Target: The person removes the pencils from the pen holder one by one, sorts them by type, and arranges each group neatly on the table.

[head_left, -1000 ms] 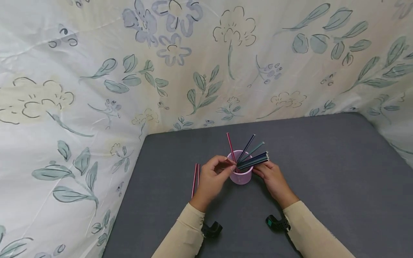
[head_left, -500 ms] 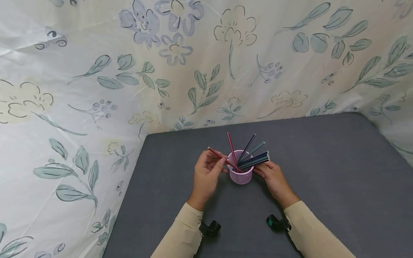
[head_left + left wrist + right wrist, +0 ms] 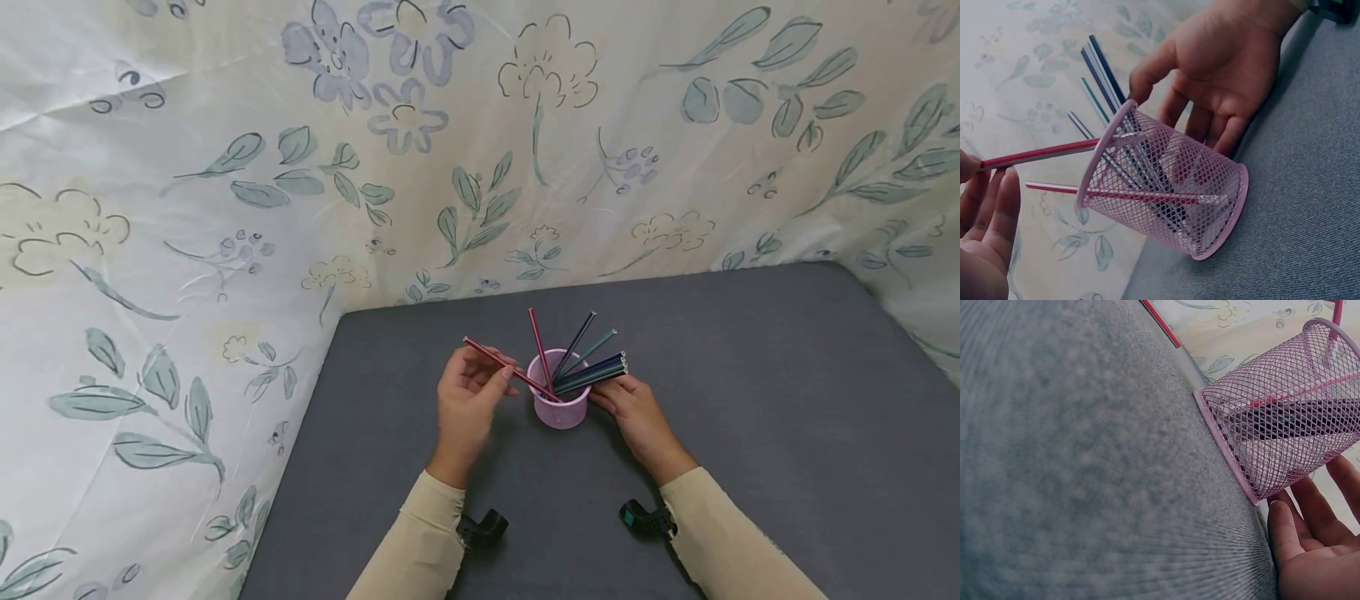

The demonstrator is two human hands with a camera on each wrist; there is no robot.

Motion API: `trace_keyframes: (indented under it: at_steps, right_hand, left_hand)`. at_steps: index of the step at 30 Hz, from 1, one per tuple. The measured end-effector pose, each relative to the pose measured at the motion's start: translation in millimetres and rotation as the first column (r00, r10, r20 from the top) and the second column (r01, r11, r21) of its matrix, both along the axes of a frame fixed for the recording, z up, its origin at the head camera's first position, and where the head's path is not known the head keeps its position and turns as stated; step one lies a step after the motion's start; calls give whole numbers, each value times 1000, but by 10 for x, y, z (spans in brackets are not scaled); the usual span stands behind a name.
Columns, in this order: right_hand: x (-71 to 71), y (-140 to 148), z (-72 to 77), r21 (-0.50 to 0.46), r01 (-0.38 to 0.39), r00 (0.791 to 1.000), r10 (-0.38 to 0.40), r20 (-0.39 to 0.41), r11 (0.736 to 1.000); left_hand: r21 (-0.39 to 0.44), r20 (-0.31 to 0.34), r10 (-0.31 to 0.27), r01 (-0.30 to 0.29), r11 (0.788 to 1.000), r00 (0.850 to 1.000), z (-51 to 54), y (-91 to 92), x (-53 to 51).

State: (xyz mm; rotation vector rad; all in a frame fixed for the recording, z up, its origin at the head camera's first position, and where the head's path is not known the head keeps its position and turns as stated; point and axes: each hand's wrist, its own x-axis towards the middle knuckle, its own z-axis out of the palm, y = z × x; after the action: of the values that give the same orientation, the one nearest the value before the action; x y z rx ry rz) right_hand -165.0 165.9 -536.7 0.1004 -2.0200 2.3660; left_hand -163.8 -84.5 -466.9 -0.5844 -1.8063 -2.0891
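Observation:
My left hand (image 3: 467, 404) pinches a red pencil (image 3: 495, 358) between thumb and fingers, left of the pink mesh pencil cup (image 3: 561, 414). The pencil slants to the right, and its lower end reaches past the rim into the cup, as the left wrist view shows. My right hand (image 3: 641, 421) holds the cup's right side, its thumb at the rim and its fingers partly hidden behind the mesh. Another red pencil (image 3: 535, 333) stands in the cup. Several dark blue and green pencils (image 3: 592, 373) lean right inside it, over the right hand's fingers.
A red pencil (image 3: 1163, 325) lies on the table in the right wrist view. The grey tabletop (image 3: 750, 375) ends at a flower-patterned cloth (image 3: 465, 167) behind and at the left. Black wrist devices (image 3: 647, 518) hang under both sleeves.
My left hand has moved left from the cup's rim, and more of its red pencil now shows, slanting left. Two red pencils on the table are now hidden in the head view. The right hand has stayed.

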Motion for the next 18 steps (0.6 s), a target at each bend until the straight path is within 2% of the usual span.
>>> trace_keyframes:
  at_steps: [10,18]
  right_hand:
    - [9,-6,-1,-23,-5,1000,5,0,1000]
    - [6,-3,8,-14,-8,1000,8,8,1000]
  left_hand:
    - [17,11,62,-62,998,998,14,-65,7]
    - [64,20,83,-84,994,996,13,-107,-15]
